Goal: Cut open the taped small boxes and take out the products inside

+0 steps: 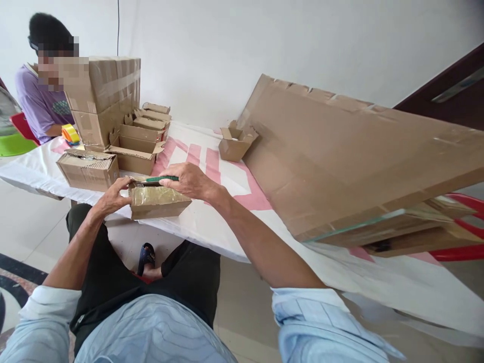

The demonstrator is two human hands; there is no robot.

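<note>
A small cardboard box [161, 201] with shiny clear tape on it lies near the front edge of the table. My left hand [113, 196] grips its left end, fingers at the top corner and thumb against the side. Over the top of the box, my right hand [187, 180] is closed around a slim green-handled tool that looks like a utility knife [162, 178]. It lies along a dark gap at the box's upper edge. Its tip and the inside of the box are hidden from me.
A taped carton [88, 171] stands left, beside an open box [136, 151] and stacked large cartons [109, 96]. A small open box [236, 143] sits farther back. A big cardboard panel [359, 161] leans at right. Across the table sits another person [45, 106] near yellow tape rolls [70, 133].
</note>
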